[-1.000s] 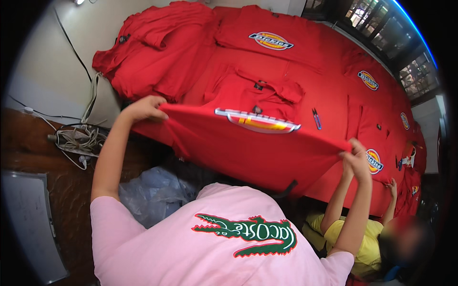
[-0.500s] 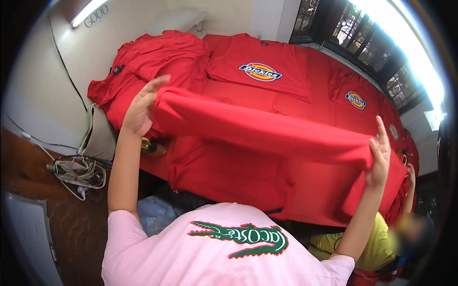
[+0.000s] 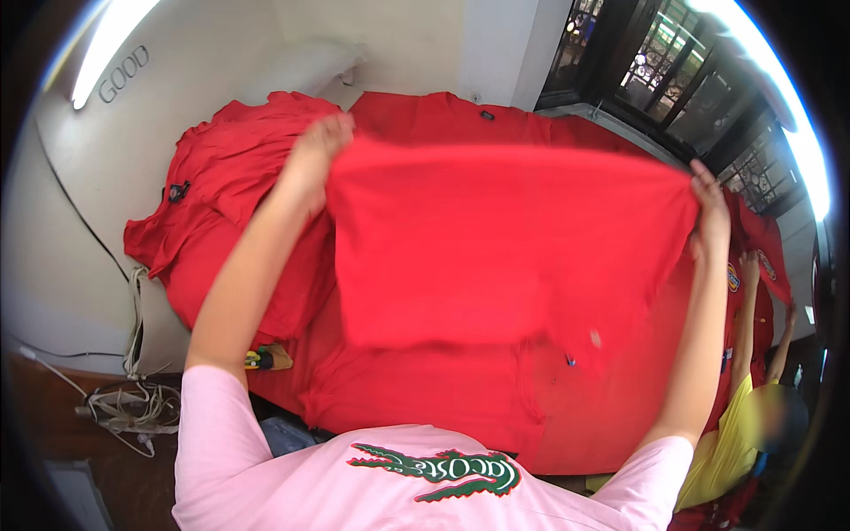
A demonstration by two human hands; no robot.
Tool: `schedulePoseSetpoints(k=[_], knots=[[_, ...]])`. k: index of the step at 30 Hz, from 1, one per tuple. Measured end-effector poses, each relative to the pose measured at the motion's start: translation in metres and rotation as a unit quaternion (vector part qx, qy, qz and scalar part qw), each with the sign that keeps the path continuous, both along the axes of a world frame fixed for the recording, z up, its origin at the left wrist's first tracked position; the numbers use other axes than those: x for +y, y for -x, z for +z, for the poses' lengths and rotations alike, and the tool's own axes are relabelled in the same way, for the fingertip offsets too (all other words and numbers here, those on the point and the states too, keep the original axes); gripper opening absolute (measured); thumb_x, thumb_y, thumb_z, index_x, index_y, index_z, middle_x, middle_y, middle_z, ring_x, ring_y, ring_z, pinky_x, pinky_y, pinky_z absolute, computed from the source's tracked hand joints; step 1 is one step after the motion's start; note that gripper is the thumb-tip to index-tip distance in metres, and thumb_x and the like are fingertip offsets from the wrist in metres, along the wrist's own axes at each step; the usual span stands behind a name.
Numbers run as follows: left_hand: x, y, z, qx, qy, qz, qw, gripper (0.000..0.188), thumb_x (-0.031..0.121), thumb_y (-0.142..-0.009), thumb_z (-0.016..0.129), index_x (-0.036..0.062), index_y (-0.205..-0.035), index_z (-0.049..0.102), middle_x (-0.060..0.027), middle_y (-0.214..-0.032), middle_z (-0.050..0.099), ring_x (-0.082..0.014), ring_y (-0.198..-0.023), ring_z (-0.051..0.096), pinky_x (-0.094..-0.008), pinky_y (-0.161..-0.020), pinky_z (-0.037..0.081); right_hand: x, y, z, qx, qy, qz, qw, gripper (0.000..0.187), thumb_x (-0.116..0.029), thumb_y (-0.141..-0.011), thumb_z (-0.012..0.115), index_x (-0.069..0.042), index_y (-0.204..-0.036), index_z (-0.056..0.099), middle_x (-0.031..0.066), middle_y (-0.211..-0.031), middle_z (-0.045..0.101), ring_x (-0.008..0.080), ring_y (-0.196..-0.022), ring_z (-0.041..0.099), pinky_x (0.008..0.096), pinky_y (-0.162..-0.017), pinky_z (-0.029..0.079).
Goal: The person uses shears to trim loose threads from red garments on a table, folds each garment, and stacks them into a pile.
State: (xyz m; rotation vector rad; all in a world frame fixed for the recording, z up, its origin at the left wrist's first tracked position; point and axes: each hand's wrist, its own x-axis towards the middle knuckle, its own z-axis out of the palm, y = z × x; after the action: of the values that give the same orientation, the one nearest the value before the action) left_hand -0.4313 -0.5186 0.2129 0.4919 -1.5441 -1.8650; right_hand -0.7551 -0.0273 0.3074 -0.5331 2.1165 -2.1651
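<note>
A red T-shirt (image 3: 496, 248) is stretched out in the air between my two hands, hanging over the red-covered table (image 3: 602, 425). My left hand (image 3: 320, 159) grips its upper left corner. The upper right corner is in my right hand (image 3: 711, 212), with the arm raised and reaching forward. The shirt's hanging lower edge is blurred and ends above more red cloth (image 3: 416, 389) lying on the near part of the table. Much of the table's middle is hidden behind the shirt.
A heap of red shirts (image 3: 239, 159) covers the table's left end, with a yellow-and-black tool (image 3: 261, 359) near it. Tangled white cables (image 3: 137, 411) lie lower left. At the right, a person in a yellow shirt (image 3: 726, 442) reaches over red shirts with round emblems. Barred windows (image 3: 673, 62) stand behind.
Both my hands have moved up and forward. The red T-shirt has gone from a narrow folded band to a wide hanging sheet. The co-worker's arms at the right have come further into view.
</note>
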Motion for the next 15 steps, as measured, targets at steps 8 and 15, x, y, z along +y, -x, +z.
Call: schedulePoseSetpoints(k=[8,15], knots=[[-0.055,0.093,0.104,-0.012,0.105,0.071,0.992,0.048,0.027,-0.098,0.073,0.0185,-0.143,0.056,-0.0165,-0.139,0.060,-0.0310,-0.133,0.053,-0.0682,-0.103,0.042,-0.061,0.074,0.024,0.137,0.054,0.054,0.988,0.041,0.001,-0.103,0.053,-0.003,-0.143,0.058,0.0111,-0.136,0.066,0.0178,-0.120,0.064,0.0317,-0.105,0.050],[-0.141,0.117,-0.074,-0.136,0.274,0.050,0.951,0.019,0.004,-0.098,0.062,0.0107,-0.113,0.070,0.0028,-0.100,0.066,-0.0095,-0.086,0.057,-0.0290,-0.079,0.050,-0.089,0.118,-0.152,0.074,-0.131,-0.007,0.989,0.047,0.011,-0.085,0.054,-0.006,-0.122,0.077,0.0032,-0.118,0.073,0.0063,-0.100,0.060,0.0233,-0.094,0.048]])
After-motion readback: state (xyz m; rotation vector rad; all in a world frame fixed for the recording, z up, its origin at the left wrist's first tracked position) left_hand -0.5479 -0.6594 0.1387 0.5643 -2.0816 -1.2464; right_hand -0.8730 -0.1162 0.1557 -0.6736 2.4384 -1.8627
